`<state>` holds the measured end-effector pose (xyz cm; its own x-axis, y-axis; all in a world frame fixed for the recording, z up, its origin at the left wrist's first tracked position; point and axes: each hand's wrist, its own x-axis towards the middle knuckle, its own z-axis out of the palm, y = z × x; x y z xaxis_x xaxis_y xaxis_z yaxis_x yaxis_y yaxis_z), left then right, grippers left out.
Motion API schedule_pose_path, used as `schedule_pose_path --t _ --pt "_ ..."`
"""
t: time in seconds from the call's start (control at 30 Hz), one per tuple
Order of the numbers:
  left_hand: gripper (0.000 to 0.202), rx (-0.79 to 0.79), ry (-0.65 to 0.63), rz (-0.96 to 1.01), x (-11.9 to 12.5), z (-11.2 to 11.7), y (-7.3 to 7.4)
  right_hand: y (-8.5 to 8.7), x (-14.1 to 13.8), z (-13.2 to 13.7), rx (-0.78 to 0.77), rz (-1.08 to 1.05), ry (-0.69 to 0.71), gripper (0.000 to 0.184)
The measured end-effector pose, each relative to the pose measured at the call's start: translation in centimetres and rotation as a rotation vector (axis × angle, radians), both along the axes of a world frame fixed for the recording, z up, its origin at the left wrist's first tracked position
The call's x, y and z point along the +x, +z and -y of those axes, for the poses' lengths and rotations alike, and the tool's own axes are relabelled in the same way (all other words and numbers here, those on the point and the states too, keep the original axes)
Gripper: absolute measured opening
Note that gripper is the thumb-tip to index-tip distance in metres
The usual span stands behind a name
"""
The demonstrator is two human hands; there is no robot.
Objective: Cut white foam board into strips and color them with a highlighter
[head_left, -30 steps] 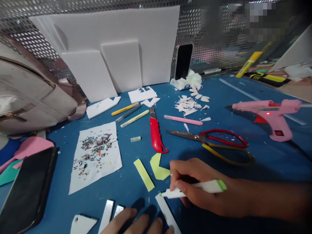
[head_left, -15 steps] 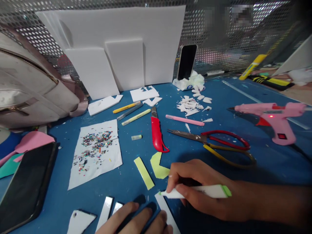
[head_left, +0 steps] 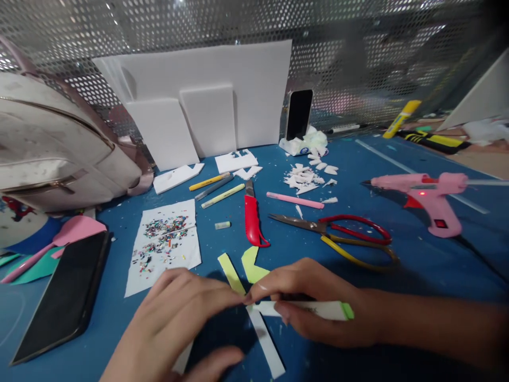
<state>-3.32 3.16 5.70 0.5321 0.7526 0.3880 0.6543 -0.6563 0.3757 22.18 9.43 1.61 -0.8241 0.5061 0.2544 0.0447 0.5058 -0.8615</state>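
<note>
My right hand (head_left: 314, 297) is closed round a white marker with a green end (head_left: 318, 310), its tip pointing left. The tip meets the upper end of a narrow white strip (head_left: 265, 339) lying on the blue table. My left hand (head_left: 175, 318) reaches in from the lower left with fingers stretched out and thumb apart. Its fingertips are at the strip's upper end, close to the marker tip; whether they press on it is hard to see. Just beyond lie a yellow-green strip (head_left: 230, 271), partly behind my left fingers, and a bent yellow-green piece (head_left: 252, 268).
A red-handled cutter (head_left: 251, 215), scissors (head_left: 318, 225) and a pink hot glue gun (head_left: 425, 196) lie ahead and right. At left are a paper with small beads (head_left: 137, 265), a phone (head_left: 66, 297) and a backpack (head_left: 51, 143). White boards (head_left: 258, 95) lean at the back.
My left hand has come up and forward to the strip's upper end, covering the white pieces at lower left. My right hand still holds the marker at the strip. The view has tilted up slightly.
</note>
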Motion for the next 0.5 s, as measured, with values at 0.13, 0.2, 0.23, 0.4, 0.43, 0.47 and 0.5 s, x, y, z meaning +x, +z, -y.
schedule_pose_path --t 0.13,0.2,0.23,0.4,0.43,0.47,0.5 --pt "0.027 -0.049 -0.022 -0.005 0.7 -1.4 1.3 0.0 -0.3 0.0 -0.008 -0.004 0.035 0.041" --pt "0.029 -0.11 -0.031 0.029 1.4 -2.0 1.4 0.0 -0.4 0.0 0.015 -0.014 0.035 0.044" --pt "0.028 -0.138 -0.035 0.058 1.7 -2.3 1.3 0.1 -0.4 0.1 0.038 -0.019 0.032 0.045" --pt "0.016 -0.174 -0.055 0.193 2.8 -3.0 0.6 -0.1 -0.2 0.2 0.158 -0.056 0.004 0.032" --pt "0.013 -0.167 -0.051 0.214 2.9 -3.1 0.5 -0.1 -0.2 0.2 0.166 -0.058 -0.005 0.023" --pt "0.012 -0.156 -0.047 0.236 3.0 -3.1 0.4 -0.2 -0.1 0.2 0.17 -0.06 -0.013 0.016" --pt "0.011 -0.148 -0.036 0.254 3.1 -3.2 0.4 -0.3 -0.1 0.2 0.168 -0.057 -0.02 0.013"
